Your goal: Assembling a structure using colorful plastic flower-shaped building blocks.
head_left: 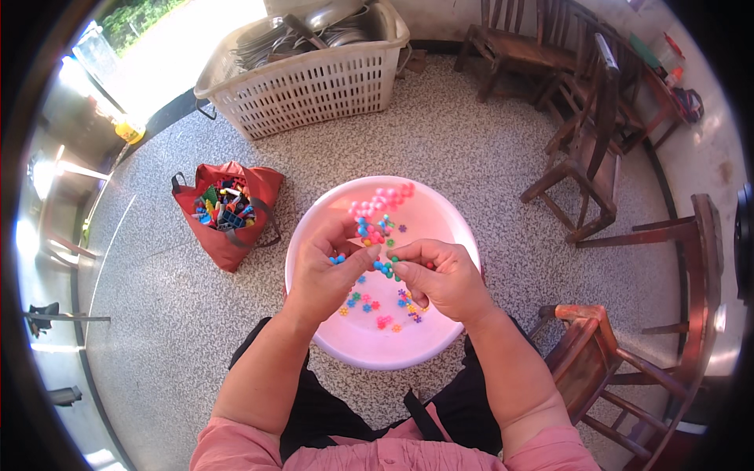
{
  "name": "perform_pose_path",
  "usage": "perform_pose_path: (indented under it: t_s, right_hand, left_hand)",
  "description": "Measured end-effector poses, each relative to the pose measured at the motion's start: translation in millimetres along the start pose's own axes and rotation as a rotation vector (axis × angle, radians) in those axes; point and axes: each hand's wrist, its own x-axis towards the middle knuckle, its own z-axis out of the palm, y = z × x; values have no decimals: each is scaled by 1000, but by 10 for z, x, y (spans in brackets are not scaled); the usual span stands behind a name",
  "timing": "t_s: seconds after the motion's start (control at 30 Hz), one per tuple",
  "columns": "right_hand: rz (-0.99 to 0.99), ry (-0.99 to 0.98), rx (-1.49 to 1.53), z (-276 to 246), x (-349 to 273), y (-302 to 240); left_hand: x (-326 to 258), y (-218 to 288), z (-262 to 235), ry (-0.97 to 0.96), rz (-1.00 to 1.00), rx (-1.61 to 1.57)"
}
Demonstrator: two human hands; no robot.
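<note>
Over a pink round basin (385, 353), my left hand (326, 267) is closed on a chain of small flower-shaped plastic pieces (363, 229) in blue, pink and other colours. Pink bead-like pieces (382, 201) extend beyond its fingers toward the basin's far side. Facing it, my right hand (449, 279) pinches a green flower-shaped piece (395, 267), and blue ones sit against it between the two hands. Whether these are joined to the left hand's chain I cannot tell. Loose flower-shaped pieces (375, 304) in several colours lie on the basin's bottom below my hands.
A red bag (236, 251) of mixed toy bricks stands on the speckled floor left of the basin. Farther off is a white slotted crate (306, 90) loaded with metal cookware. Wooden chairs (589, 180) line the right side, one (581, 353) close by my right arm.
</note>
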Motion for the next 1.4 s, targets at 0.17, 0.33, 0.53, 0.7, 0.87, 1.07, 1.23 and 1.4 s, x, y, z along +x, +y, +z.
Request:
perform_pose_path:
  t_s: [0.17, 0.33, 0.53, 0.7, 0.87, 1.07, 1.23, 1.4]
  right_hand:
    - [116, -125, 421, -103, -34, -70]
    - [33, -13, 669, -163, 14, -42]
    - [3, 108, 534, -124, 15, -74]
    - [-19, 135, 307, -140, 20, -38]
    - [8, 119, 359, -150, 15, -46]
    - [-5, -11, 624, -225, 18, -63]
    - [62, 75, 474, -122, 10, -126]
    - [53, 64, 260, -116, 32, -56]
  left_hand:
    - [-5, 94, 7, -67, -189, -249]
    - [-20, 129, 29, -65, -226, -142]
    - [-87, 19, 118, -51, 56, 230]
    - [-75, 19, 101, -8, 144, 447]
    - [-67, 46, 71, -15, 118, 427]
    - [-66, 45, 41, -62, 30, 245]
    - [-86, 42, 53, -65, 40, 255]
    - [-98, 78, 95, -30, 108, 437]
